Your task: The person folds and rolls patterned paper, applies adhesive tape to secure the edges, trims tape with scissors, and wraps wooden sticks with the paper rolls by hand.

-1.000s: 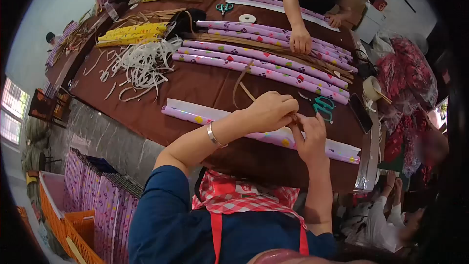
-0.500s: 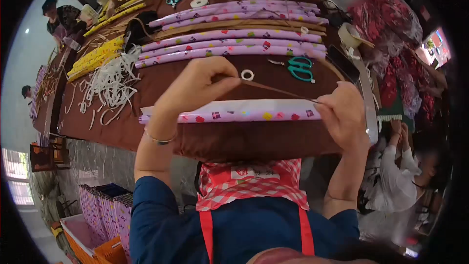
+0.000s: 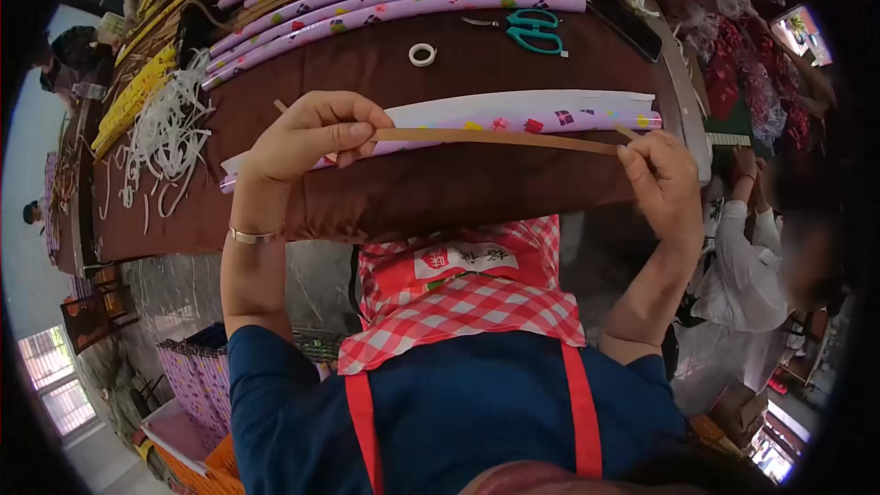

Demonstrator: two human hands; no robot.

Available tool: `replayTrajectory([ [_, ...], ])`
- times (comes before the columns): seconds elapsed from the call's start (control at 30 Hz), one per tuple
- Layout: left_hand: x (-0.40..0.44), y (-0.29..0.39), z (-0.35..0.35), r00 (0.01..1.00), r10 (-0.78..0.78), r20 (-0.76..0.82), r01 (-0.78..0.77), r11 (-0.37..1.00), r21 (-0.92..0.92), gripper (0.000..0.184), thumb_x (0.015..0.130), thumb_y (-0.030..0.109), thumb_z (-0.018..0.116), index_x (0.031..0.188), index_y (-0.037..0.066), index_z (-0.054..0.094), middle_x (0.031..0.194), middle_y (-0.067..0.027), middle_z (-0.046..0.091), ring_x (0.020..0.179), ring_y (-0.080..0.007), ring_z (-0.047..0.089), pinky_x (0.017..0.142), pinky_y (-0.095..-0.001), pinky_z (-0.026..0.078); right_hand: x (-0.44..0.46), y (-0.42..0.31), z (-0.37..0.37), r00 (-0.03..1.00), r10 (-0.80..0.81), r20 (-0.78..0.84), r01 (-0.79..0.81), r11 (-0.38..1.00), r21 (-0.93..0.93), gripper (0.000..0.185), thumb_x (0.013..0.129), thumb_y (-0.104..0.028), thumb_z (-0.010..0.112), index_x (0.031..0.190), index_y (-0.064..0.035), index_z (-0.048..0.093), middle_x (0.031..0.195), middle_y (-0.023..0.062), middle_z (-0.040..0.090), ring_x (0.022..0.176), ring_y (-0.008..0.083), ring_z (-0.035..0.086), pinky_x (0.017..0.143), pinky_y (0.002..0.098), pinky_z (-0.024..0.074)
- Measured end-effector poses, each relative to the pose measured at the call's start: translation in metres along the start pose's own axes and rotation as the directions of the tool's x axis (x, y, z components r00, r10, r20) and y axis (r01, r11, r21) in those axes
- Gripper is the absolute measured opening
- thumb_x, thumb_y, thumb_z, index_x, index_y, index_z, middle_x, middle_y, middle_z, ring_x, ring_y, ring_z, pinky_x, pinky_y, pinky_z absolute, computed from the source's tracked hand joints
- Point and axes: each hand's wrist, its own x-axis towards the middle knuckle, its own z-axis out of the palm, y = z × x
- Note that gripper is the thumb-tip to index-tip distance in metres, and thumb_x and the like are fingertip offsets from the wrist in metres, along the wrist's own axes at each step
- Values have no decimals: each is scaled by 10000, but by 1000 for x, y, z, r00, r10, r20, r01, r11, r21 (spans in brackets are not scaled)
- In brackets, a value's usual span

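A flat brown strip (image 3: 495,137) stretches between my two hands, above the front of the table. My left hand (image 3: 316,133) pinches it near one end, thumb against the fingers. At the other end my right hand (image 3: 662,170) grips it between thumb and fingers. Just behind the strip lies a purple patterned roll (image 3: 559,118) with a white inner edge showing; my left hand covers part of it. Farther back are a small roll of white tape (image 3: 422,55) and teal-handled scissors (image 3: 534,32), their blades pointing left.
Several purple patterned rolls (image 3: 394,14) lie across the back of the brown-covered table (image 3: 440,188). White strips (image 3: 170,133) are heaped at left near yellow rolls (image 3: 137,96). A black phone (image 3: 625,23) lies at right. Another person in white (image 3: 747,261) is at far right.
The view has tilted lower. My hands have moved nearer my body and the strip now shows its flat side, held more level. Both hands still grip it.
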Motion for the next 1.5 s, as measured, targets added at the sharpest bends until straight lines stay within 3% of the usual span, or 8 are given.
replayTrajectory([
  [0.13,-1,2,6,1000,-18,4,17,996,92,174,927,122,635,1034,-12,663,860,-27,651,709,-68,573,613,-189,447,-5,-2,-6,1000,14,6,-13,998,-59,93,857,-77,651,841,11,626,753,131,614,729,312,593,698,396,454],
  [0.23,-2,-7,16,988,121,-90,-67,886,460,131,906,78,637,1001,-8,660,840,-41,656,747,-102,596,653,-222,464,-13,0,-6,996,-77,-45,71,988,-139,82,842,-62,649,865,16,635,780,140,633,749,325,602,719,398,461],
  [0.3,-10,2,25,972,162,-171,39,604,796,145,854,31,642,980,-41,643,820,-86,667,748,-148,608,688,-270,472,-22,4,-9,999,-49,-3,48,982,-181,85,833,-56,652,874,18,645,791,145,644,754,332,609,716,397,467],
  [0.43,-21,0,40,890,321,-322,129,500,856,96,848,-6,623,936,-38,602,790,-98,652,724,-146,604,671,-280,477,-42,17,-4,999,37,14,-34,987,-159,91,841,-44,642,901,22,661,794,158,651,743,331,622,699,389,480],
  [0.53,-27,-12,37,852,306,-425,114,685,720,61,866,-25,600,926,-28,588,787,-80,639,719,-126,596,666,-266,477,-51,23,-4,990,140,-28,-143,984,-104,115,859,-28,621,953,24,664,800,160,636,750,323,606,692,387,472],
  [0.7,-35,-21,21,858,314,-407,76,706,704,66,867,-37,611,920,-12,580,824,-37,609,763,-92,584,690,-232,468,-50,20,-2,993,97,-60,-102,991,-88,159,883,-21,610,1029,24,655,784,131,573,729,271,536,645,352,440],
  [0.87,-45,-25,7,881,393,-263,-254,863,437,124,856,20,679,857,16,555,838,13,529,790,-73,510,732,-216,445,-51,18,4,992,43,-116,-48,998,-42,151,885,-95,661,982,20,663,724,100,522,674,237,480,604,339,403],
  [1.5,-60,-45,-19,880,203,-429,-13,914,405,75,890,-17,636,920,6,571,867,-9,597,825,-86,592,780,-231,493,-51,26,8,988,153,5,-153,988,-4,101,834,-48,672,810,25,607,696,100,519,686,251,487,623,346,398],
])
